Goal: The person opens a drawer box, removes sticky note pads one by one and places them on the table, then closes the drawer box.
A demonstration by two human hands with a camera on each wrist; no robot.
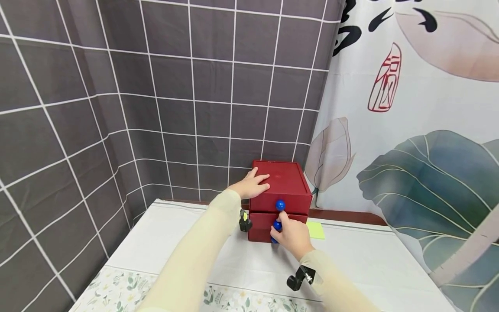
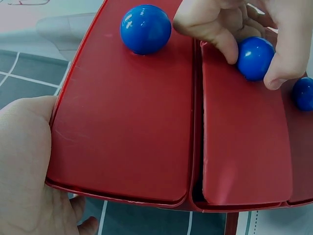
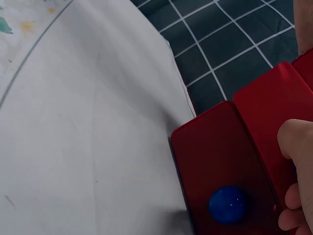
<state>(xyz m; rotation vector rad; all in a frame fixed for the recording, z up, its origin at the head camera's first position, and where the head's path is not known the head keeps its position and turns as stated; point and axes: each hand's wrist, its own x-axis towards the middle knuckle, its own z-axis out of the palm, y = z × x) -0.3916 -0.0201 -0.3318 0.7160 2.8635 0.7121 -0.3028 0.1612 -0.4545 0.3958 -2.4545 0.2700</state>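
Note:
A red drawer box (image 1: 278,177) stands at the back of the table, with three drawer fronts, each bearing a round blue knob. My left hand (image 1: 249,186) rests on the box's top with fingers spread; in the left wrist view it lies along the box's edge. My right hand (image 1: 293,236) pinches the middle drawer's blue knob (image 2: 256,58) between thumb and fingers. A narrow dark gap runs beside the middle drawer front (image 2: 244,147), which juts out slightly. The upper knob (image 2: 145,29) and the lower knob (image 3: 228,204) are not held.
A yellow-green paper square (image 1: 315,230) lies right of the box. White cloth (image 1: 362,260) covers the table, with a floral strip (image 1: 121,281) along its front. Behind hang a dark grid curtain (image 1: 210,112) and a white leaf-patterned curtain (image 1: 351,95).

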